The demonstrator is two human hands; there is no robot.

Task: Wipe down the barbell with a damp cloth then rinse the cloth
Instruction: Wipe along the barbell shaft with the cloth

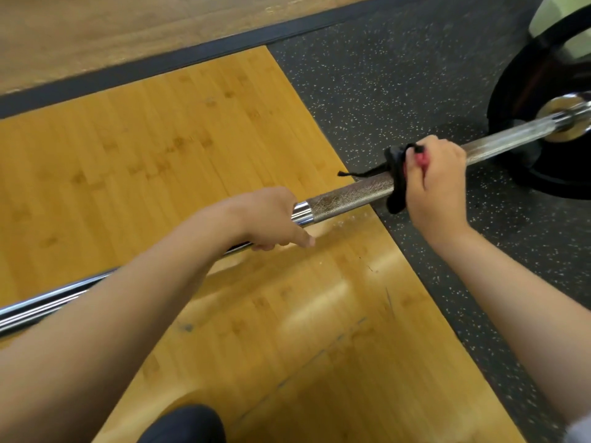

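**Wiping the shaft.** Your barbell (348, 193) spans the floor from the lower-left edge to the black weight plate (524, 91) at upper right. Its knurled shaft crosses the seam between the wooden platform (160, 155) and the speckled rubber flooring (383, 75). Your right hand (438, 180), arm extended, curls its fingers (415, 183) round the black cloth (395, 174), clamping it about the knurling. Your left hand (271, 219) lies over the smooth chrome section nearby, fingers curled round it. Expect the steel bar to be heavy, rigid and prone to rolling, so steady it. The cloth is limp and light, best gripped bunched around the shaft.
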